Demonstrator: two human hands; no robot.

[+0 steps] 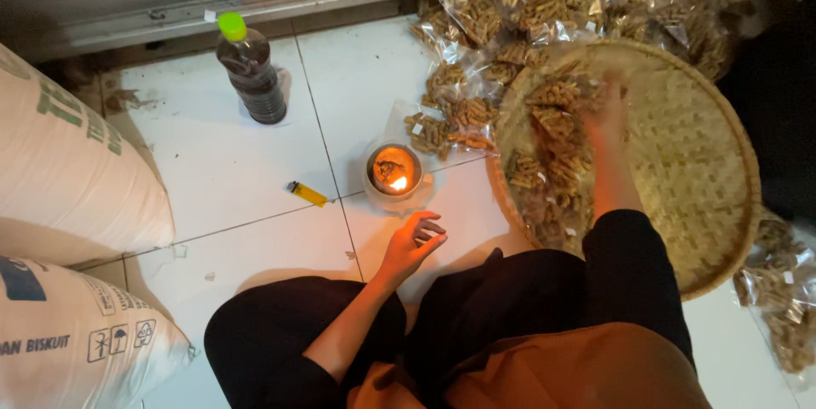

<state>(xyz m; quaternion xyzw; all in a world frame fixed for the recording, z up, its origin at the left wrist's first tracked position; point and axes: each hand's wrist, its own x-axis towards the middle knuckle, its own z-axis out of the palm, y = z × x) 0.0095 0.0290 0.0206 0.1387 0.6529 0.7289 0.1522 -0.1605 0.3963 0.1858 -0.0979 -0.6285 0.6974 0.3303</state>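
Seated on a white tiled floor (246,162), legs in black. Left hand (414,243) hovering low over the tiles just in front of the knees, palm up, fingers loosely curled and half open, holding nothing. Right hand (605,107) reaching into a big round woven tray (705,162), down among the snack sticks (544,162) heaped along its left side; blurred, so grip impossible to tell, whether closed on a handful or merely touching. Small lit flame in a little round cup (394,169) just beside the tray's left edge, between the tray and the left hand. Yellow lighter (307,194) lying on the tiles to the left of the cup, apart from it. Dark bottle with a green cap (250,69) standing upright toward the floor's far edge, near the wall. Clear packets of the same sticks (552,1) piled at the far side, touching the tray's far rim, with a few more packets (446,124) just beside the flame. Two large white sacks (68,171) along the left edge. Probably best done by scooping a modest handful, lifting clear of the rim, and keeping sleeve and plastic well away from the flame. Worth keeping the empty left hand ready and low, yet not drifting closer to the cup.
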